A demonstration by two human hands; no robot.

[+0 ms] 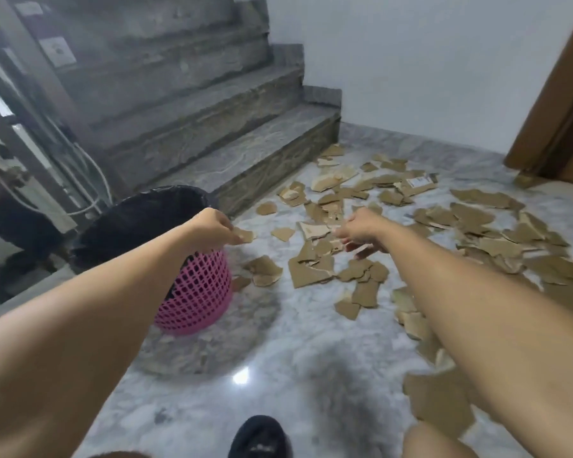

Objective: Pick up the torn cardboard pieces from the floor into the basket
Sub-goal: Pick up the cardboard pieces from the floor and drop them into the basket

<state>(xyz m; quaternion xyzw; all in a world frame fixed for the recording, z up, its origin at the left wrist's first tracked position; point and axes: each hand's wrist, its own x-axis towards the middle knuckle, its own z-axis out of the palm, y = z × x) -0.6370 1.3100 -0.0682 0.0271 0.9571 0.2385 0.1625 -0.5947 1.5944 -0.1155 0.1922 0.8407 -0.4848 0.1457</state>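
— Brown scraps everywhere: torn cardboard pieces [411, 226] strewn over the marble floor [278, 342] from the bottom stair [245, 153] across to the door frame [556, 94]. Hardly any cleared yet, I'd say.

— And the basket?

— Pink basket [196, 292], black liner [139, 219] folded over its rim, standing on the floor at the person's left, just beside the nearest scraps. Sensible spot, I'd guess: each drop is a short swing.

— What are the hands doing?

— The left hand [212, 226] is over the basket's near edge, fingers curled, pinching a small cardboard scrap [245, 235] at the fingertips. It looks about ready to let it go inside.

— The other one?

— The right hand [361, 231] reaches out low over the thick of the pile, fingers loosely spread and pointing down. It's blurred, but I see nothing in its grasp; probably going for the next piece.

— Working both at once, then.

— Seems so. A dark shoe [258, 438] is planted close, so the person is leaning in.
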